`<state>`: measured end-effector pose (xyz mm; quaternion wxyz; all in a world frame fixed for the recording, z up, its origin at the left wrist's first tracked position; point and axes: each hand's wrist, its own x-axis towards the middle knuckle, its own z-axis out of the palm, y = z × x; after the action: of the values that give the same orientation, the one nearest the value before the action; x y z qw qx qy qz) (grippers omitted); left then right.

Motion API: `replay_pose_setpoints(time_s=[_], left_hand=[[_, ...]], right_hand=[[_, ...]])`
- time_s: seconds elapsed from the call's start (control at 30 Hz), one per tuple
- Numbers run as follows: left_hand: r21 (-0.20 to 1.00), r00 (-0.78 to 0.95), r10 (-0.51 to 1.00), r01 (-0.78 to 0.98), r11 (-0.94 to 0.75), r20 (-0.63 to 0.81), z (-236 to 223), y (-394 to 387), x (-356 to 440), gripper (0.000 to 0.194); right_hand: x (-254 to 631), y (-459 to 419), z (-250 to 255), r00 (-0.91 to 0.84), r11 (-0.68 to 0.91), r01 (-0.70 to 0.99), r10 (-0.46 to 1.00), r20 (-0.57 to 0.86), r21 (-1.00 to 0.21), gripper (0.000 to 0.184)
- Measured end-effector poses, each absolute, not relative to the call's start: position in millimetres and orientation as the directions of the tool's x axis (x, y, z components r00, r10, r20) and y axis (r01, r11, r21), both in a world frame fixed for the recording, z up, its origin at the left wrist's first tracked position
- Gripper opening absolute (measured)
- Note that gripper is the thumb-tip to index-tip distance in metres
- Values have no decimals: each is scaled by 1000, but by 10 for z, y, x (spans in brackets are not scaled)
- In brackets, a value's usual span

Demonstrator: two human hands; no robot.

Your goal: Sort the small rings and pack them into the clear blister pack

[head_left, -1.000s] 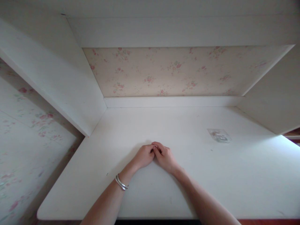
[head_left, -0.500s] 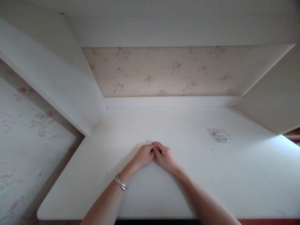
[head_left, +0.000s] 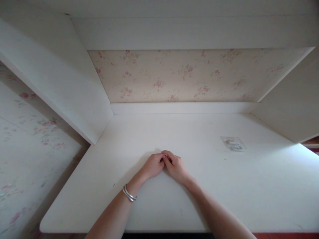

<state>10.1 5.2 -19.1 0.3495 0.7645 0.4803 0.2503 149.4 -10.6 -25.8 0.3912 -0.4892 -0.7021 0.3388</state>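
Head view: curled left hand (head_left: pixel 153 165) and right hand (head_left: pixel 176 168) touch on the desk (head_left: pixel 251 189). Grip closure and contents cannot be determined.

From the wearer's head, we looked forward and down over the nearby white desk (head_left: pixel 249 189) toward floral wallpaper (head_left: pixel 171 74).

The bench (head_left: pixel 261 192) is white. Behind the bench there is a back wall (head_left: pixel 159 73) with pink flowers, and at its left a similar side wall (head_left: pixel 27 156). A white board (head_left: pixel 174 33) is above it. Pale light (head_left: pixel 309 162) brightens its right edge.
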Motion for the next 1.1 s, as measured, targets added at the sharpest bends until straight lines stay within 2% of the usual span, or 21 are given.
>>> replay_pose_setpoints(time_s=[1.1], left_hand=[[774,419,906,556,-302,53,-213,60,106,31]], right_hand=[[1498,-102,-267,-218,294,424,951,219,-856,26]])
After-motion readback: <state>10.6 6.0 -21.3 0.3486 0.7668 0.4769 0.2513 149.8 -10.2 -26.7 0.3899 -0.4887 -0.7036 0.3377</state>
